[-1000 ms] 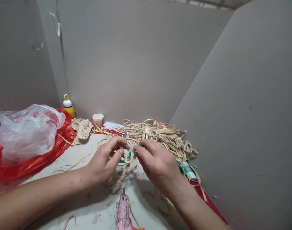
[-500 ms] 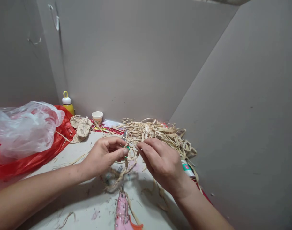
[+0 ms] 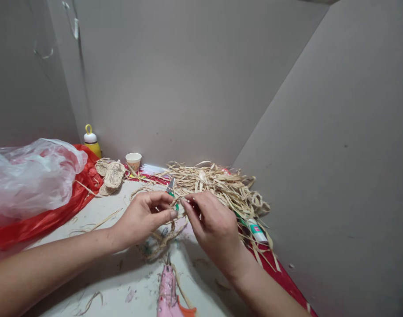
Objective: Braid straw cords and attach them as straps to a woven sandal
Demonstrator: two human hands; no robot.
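Observation:
A braided straw cord (image 3: 166, 240) hangs in a loop below my hands, over the white tabletop. My left hand (image 3: 151, 211) pinches it between thumb and fingers near its upper end. Close by on the right, my right hand (image 3: 212, 220) has its fingertips closed on the straw strands at that same end. Part of the cord is hidden behind the fingers. Just behind the hands lie scissors (image 3: 170, 186) with green handles, partly covered. A pink glue gun (image 3: 168, 290) with an orange trigger lies in front, nozzle pointing away from me.
A heap of dry straw strips (image 3: 217, 180) lies at the back, beside a white-and-green bottle (image 3: 258, 232). Woven straw pieces (image 3: 113, 175), a paper cup (image 3: 133, 161), white sticks (image 3: 151, 169) and a yellow bottle (image 3: 93, 143) stand further left. Plastic bags (image 3: 39, 176) cover the left side; grey panels enclose the table.
My right hand has moved left, closer to my left hand, bringing its fingertips to the cord end. The left hand has stayed nearly in place. The view has shifted slightly.

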